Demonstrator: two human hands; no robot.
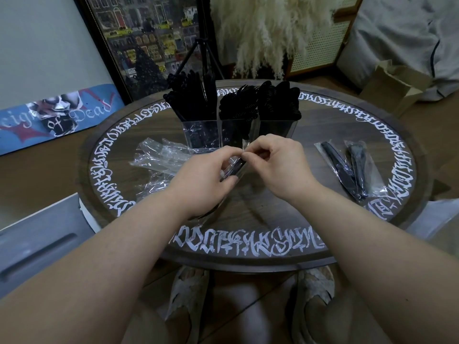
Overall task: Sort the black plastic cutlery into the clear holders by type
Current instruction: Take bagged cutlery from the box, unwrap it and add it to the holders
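Three clear holders stand side by side at the back of the round table (260, 214). The left holder (200, 135) is packed with black cutlery, the middle holder (236, 132) bristles with forks, and the right holder (277, 126) is full of spoons. My left hand (203, 180) grips a clear-wrapped packet of black cutlery (236, 167) above the table's middle. My right hand (275, 162) pinches the wrapper's top edge. Two more wrapped packets (347, 170) lie at the right.
Several empty clear wrappers (161, 157) lie crumpled at the left of the table. A tripod (201, 58) and pampas grass (265, 33) stand behind the table. A cardboard box (395, 83) sits on the floor at the right. My knees are under the table's front edge.
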